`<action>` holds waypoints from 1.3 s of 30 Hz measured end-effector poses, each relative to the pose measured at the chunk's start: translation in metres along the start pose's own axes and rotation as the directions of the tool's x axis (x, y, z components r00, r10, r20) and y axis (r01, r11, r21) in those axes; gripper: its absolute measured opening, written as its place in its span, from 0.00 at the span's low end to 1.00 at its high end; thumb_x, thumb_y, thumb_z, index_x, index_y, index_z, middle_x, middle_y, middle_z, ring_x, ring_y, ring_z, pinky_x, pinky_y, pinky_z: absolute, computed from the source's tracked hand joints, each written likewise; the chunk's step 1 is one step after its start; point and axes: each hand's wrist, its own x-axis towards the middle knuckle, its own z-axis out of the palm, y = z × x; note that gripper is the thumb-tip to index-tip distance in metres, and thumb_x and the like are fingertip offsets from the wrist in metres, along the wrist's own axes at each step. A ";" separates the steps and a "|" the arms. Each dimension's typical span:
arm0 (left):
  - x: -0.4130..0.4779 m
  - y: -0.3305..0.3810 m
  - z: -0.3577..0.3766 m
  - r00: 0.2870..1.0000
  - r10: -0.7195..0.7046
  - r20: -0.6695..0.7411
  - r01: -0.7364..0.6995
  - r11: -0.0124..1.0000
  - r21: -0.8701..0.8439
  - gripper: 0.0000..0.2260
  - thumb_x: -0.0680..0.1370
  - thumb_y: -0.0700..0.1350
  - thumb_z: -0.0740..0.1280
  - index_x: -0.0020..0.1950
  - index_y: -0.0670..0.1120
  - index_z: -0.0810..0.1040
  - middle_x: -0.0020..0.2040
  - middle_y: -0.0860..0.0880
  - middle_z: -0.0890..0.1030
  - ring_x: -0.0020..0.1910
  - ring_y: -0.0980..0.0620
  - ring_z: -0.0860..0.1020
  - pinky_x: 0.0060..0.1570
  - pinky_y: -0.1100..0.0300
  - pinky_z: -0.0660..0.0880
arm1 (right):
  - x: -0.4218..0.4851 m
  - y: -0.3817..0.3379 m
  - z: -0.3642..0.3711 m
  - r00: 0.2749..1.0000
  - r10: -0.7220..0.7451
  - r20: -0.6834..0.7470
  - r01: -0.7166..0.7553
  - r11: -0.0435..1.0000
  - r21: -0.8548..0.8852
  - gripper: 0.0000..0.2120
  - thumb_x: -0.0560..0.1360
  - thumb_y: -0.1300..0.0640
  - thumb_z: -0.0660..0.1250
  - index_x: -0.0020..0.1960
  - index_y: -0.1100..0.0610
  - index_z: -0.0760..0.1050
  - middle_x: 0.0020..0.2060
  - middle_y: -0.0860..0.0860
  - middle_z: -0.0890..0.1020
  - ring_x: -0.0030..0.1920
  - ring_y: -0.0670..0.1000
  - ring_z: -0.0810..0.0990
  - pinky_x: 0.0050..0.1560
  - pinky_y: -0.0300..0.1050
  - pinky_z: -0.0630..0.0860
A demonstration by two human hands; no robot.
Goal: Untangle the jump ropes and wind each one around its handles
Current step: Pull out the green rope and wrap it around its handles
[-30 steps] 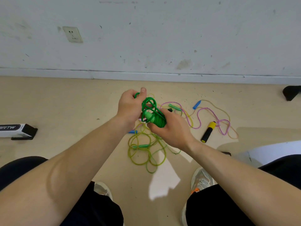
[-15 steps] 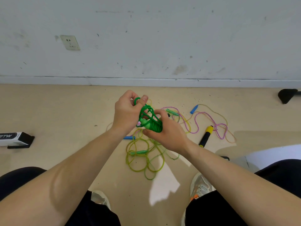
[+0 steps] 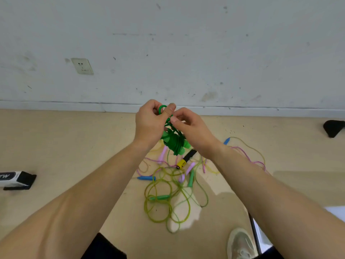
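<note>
A dark green jump rope is wound in a bundle round its green handles and hangs in the air between my hands. My left hand pinches a loop of that rope near its top. My right hand pinches the rope just beside it with thumb and fingers. On the floor below lies a tangle: a yellow-green rope with green handles, a pink rope with pink handles, blue handles and a black and yellow handle.
A white wall with a socket stands behind the floor. A black and white object lies at far left, a black object at far right. My shoe is at the bottom right.
Both hands have lifted the green bundle up and away from me. My right hand has shifted from holding the bundle's body to pinching the rope at its top.
</note>
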 end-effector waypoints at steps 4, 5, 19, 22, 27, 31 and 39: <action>0.063 -0.015 0.002 0.998 -0.059 0.030 0.057 0.998 0.037 0.18 0.74 0.51 0.76 0.38 0.39 0.73 0.31 0.43 0.77 0.30 0.51 0.78 0.35 0.53 0.80 | 0.070 0.003 -0.011 0.982 0.185 0.042 -0.188 0.979 0.078 0.08 0.73 0.62 0.65 0.38 0.51 0.74 0.41 0.52 0.76 0.43 0.51 0.75 0.46 0.52 0.71; 0.078 -0.019 0.003 0.998 -0.063 0.027 0.061 0.996 0.067 0.18 0.74 0.51 0.76 0.38 0.41 0.73 0.32 0.42 0.79 0.30 0.52 0.79 0.37 0.52 0.79 | 0.089 0.006 -0.011 0.970 0.241 0.042 -0.244 0.966 0.089 0.08 0.71 0.64 0.64 0.38 0.52 0.73 0.40 0.52 0.76 0.43 0.51 0.75 0.47 0.52 0.71; 0.167 0.195 -0.035 0.965 -0.262 0.032 0.260 0.964 0.061 0.15 0.80 0.49 0.69 0.43 0.41 0.69 0.34 0.43 0.79 0.29 0.54 0.79 0.29 0.62 0.77 | 0.151 -0.220 -0.045 0.913 0.388 0.127 -0.403 0.906 0.132 0.02 0.76 0.63 0.71 0.48 0.58 0.80 0.43 0.52 0.82 0.43 0.49 0.80 0.49 0.47 0.76; 0.177 0.282 -0.049 0.944 -0.312 0.107 0.318 0.947 -0.043 0.12 0.79 0.45 0.70 0.47 0.41 0.69 0.36 0.44 0.79 0.31 0.53 0.79 0.31 0.62 0.78 | 0.149 -0.302 -0.059 0.921 0.388 0.041 -0.390 0.908 0.153 0.04 0.75 0.62 0.73 0.45 0.55 0.80 0.41 0.52 0.81 0.42 0.51 0.79 0.46 0.50 0.76; 0.187 0.397 -0.074 0.907 -0.308 0.287 0.302 0.951 0.068 0.07 0.74 0.41 0.76 0.49 0.40 0.82 0.45 0.42 0.85 0.43 0.50 0.84 0.45 0.58 0.81 | 0.143 -0.417 -0.083 0.926 0.376 -0.042 -0.363 0.914 0.180 0.07 0.73 0.68 0.71 0.44 0.57 0.79 0.40 0.55 0.80 0.43 0.57 0.80 0.47 0.52 0.76; 0.192 0.466 -0.082 0.873 -0.366 0.323 0.383 0.924 0.011 0.04 0.78 0.42 0.72 0.49 0.43 0.84 0.46 0.44 0.86 0.46 0.47 0.84 0.54 0.49 0.80 | 0.136 -0.486 -0.106 0.927 0.370 -0.060 -0.349 0.909 0.228 0.05 0.74 0.67 0.72 0.46 0.58 0.79 0.39 0.54 0.80 0.42 0.55 0.80 0.47 0.51 0.76; 0.220 0.576 -0.061 0.959 -0.258 0.119 0.259 0.966 0.012 0.07 0.82 0.44 0.66 0.47 0.44 0.81 0.43 0.50 0.87 0.45 0.53 0.84 0.40 0.59 0.79 | 0.147 -0.593 -0.156 0.966 0.249 -0.073 -0.236 0.960 0.150 0.07 0.71 0.69 0.72 0.45 0.59 0.80 0.41 0.56 0.81 0.41 0.53 0.80 0.47 0.50 0.76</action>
